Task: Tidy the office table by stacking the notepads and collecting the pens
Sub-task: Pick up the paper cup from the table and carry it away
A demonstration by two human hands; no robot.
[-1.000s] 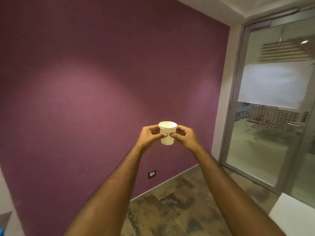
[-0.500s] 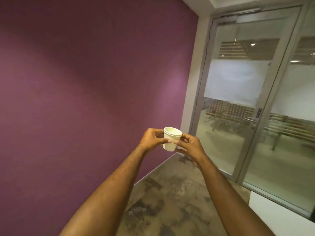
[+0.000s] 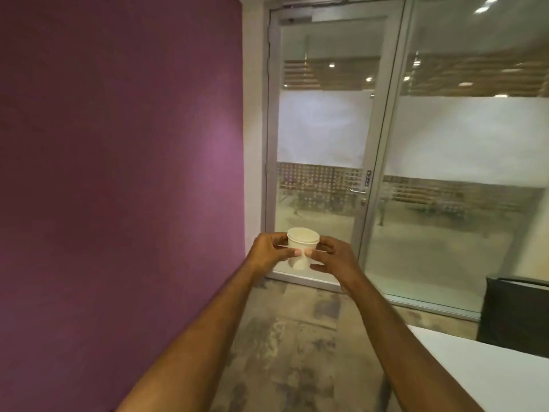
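A small white paper cup (image 3: pixel 302 242) is held upright in the air in front of me, at arm's length. My left hand (image 3: pixel 269 252) grips its left side and my right hand (image 3: pixel 334 258) grips its right side, thumbs meeting on the near wall. Its open mouth faces up; I cannot see inside. No notepads or pens are in view.
A purple wall (image 3: pixel 118 173) fills the left. A glass door (image 3: pixel 320 144) with a metal frame stands ahead, glass panels to its right. A white table corner (image 3: pixel 487 373) shows at the lower right, with a dark chair back (image 3: pixel 517 313) behind it. The floor is mottled brown.
My view has swung to the right: the glass door now sits straight ahead and the table corner and chair have come into sight. Both hands still hold the cup.
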